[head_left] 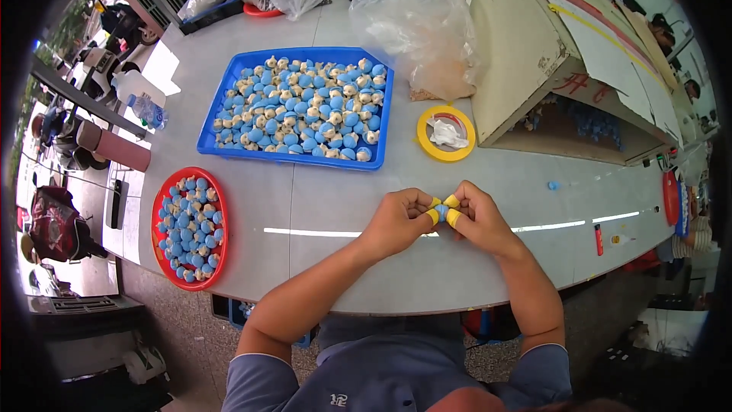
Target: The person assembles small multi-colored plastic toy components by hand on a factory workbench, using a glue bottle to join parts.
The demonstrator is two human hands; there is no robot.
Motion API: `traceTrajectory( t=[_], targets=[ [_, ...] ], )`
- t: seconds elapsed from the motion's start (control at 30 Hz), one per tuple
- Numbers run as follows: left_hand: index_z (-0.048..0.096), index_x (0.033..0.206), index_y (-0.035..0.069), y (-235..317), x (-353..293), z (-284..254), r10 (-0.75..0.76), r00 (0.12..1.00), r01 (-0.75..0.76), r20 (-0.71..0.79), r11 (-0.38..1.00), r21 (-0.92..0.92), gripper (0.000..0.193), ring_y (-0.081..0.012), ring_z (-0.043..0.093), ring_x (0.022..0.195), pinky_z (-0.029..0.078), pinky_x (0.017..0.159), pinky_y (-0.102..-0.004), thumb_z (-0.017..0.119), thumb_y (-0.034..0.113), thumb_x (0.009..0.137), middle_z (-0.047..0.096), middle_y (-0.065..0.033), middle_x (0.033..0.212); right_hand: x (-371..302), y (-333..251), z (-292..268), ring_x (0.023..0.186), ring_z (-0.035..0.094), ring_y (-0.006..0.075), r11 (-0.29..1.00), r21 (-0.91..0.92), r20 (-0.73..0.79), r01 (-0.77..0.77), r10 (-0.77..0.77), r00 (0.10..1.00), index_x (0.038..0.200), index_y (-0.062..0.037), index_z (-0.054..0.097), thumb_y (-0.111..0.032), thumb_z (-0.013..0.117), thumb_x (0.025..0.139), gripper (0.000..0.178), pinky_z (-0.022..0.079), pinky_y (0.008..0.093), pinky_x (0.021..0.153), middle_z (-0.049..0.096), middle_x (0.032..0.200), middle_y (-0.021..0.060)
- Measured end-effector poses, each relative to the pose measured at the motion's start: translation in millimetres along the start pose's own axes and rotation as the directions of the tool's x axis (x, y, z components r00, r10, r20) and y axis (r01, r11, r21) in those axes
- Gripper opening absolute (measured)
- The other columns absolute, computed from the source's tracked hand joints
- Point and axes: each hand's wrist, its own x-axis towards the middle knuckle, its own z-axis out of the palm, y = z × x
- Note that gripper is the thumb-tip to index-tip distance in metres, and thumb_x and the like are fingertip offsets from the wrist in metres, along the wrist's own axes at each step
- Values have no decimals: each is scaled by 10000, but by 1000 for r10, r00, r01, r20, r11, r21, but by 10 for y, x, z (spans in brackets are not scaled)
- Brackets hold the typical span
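Left hand: thumb and finger pinched on a blue piece, from its left side.

Right hand: thumb and finger pinched on the same piece, from its right side. Fingertips of both hands wrapped in yellow.

Piece: one, small; held between the two hands, over the near part of the table, right of centre. Underside hidden by the fingers.

Tray: blue, rectangular; beyond the left hand. Contents: many blue-and-cream pieces, heaped.

Basket: red, oval; at the table's near left edge. Contents: more blue-and-cream pieces.

Dish: yellow-rimmed, round; right of the tray. Contents: a white wad.

Bag: clear plastic, crumpled; beyond the dish.

Box: pale, worn, open toward the near side; right of the bag. Contents: blue items, indistinct.

Loose bit: blue; on the table, right of the right hand.

Lighter: red; near the right edge.
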Motion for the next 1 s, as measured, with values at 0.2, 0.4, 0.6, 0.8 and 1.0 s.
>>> traceTrajectory(
  t=[0.2,0.4,0.6,0.8,1.0],
  targets=[
    [538,1084,-114,6,1,5,22,1000,-22,11,998,-62,226,-164,661,874,564,792,-276,585,-11,889,642,-139,998,14,11,20,666,553,61,999,43,-26,14,-13,1000,943,-17,461,20,530,870,107,458,226,546,575,842,50],
    [518,1143,-121,-40,0,35,76,996,-80,-46,992,-100,287,-175,662,889,563,797,-278,591,2,895,642,-144,1011,16,41,30,687,553,57,997,62,-65,40,-36,997,946,-15,459,25,533,870,114,456,220,553,570,860,48],
    [524,1188,-137,-30,1,8,51,998,-49,32,997,-62,319,-187,668,915,560,818,-282,573,11,909,651,-172,1045,20,60,17,680,546,53,997,33,-71,66,-64,995,933,-21,443,34,534,861,128,452,220,546,566,854,48],
    [572,1130,-120,0,-17,26,38,999,-36,35,997,-70,276,-176,666,911,545,802,-268,548,-15,876,656,-138,1009,14,32,17,643,538,56,998,46,-60,48,-46,997,930,-19,450,22,529,867,109,448,221,535,569,815,42],
    [573,1131,-118,-23,-9,9,44,998,-42,51,998,-38,279,-174,667,908,543,800,-265,551,-11,874,661,-137,995,3,-42,25,647,541,54,998,61,-61,-11,15,998,927,-14,470,5,522,877,74,448,218,523,585,833,49]
  ],
)
